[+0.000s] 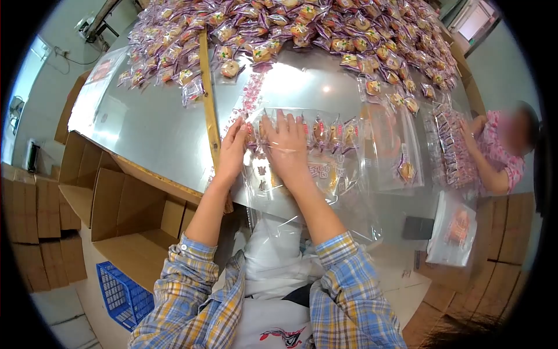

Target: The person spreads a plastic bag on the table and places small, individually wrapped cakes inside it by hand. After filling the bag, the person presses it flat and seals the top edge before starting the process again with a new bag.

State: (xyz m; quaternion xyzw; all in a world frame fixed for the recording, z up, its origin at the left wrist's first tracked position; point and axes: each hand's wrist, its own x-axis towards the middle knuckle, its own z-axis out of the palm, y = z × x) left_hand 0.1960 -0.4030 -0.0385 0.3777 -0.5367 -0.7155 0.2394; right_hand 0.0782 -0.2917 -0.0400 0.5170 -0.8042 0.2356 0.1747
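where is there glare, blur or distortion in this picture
Head view: white glare on the metal table; glints on the clear wrapping by the right hand; fisheye-like bowing, black corners; a blurred patch over the head of the co-worker.

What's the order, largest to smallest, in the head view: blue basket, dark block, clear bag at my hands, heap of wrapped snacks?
1. Heap of wrapped snacks
2. Clear bag
3. Blue basket
4. Dark block
Apparent size only.

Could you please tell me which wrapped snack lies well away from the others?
The wrapped snack at the flat clear bag right of the right hand; others lie in groups.
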